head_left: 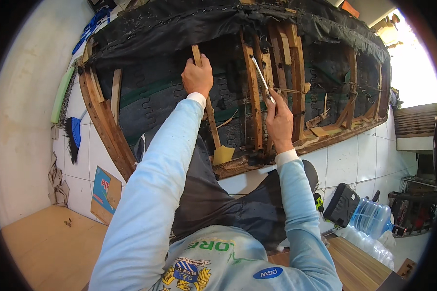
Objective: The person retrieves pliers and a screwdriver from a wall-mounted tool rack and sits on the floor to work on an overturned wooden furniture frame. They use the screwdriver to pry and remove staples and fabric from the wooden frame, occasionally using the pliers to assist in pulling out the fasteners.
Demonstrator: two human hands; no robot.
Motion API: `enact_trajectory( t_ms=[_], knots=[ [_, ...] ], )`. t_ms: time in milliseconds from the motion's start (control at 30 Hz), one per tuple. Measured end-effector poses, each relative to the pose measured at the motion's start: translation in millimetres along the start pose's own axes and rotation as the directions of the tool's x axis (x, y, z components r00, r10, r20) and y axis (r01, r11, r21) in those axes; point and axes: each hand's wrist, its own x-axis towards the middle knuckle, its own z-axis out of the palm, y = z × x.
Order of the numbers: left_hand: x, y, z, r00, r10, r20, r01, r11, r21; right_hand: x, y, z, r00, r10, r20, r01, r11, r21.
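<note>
A wooden sofa frame (112,138) lies bottom up in front of me, with torn black lining cloth (165,34) along its far side. My left hand (197,77) is closed round a wooden slat (212,123) that crosses the left bay of the frame. In my right hand (278,121) is a long, thin screwdriver (260,72) with a silver shaft. Its tip points away from me and lies by an upright wooden brace (251,92) near the middle. My fingers hide most of its handle.
Loose wood scraps (318,131) lie inside the right bay. A blue brush (73,136) and a cardboard piece (105,194) are on the tiled floor at left. At right stand a black case (341,204) and a clear blue water bottle (371,217).
</note>
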Motion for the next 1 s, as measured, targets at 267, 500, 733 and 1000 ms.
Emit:
enact_trajectory(
  t_ms=[267,500,733,1000],
  knots=[
    [-2,-2,-6,0.999,-0.008,0.048,0.011,0.998,-0.057,29,-8,-17,0.956,0.228,0.184,-0.251,0.961,0.115],
    [-2,2,-8,0.997,-0.03,0.067,0.028,0.999,0.037,33,-39,-26,0.922,0.33,0.201,-0.357,0.927,0.115],
    [-4,7,-4,0.604,0.778,-0.172,-0.682,0.616,0.395,-20,-38,-41,0.937,0.325,0.131,-0.348,0.903,0.253],
    [26,99,42,0.695,0.702,0.157,-0.718,0.669,0.193,-123,-1,-84,0.817,0.569,0.09,-0.546,0.714,0.438]
  ],
)
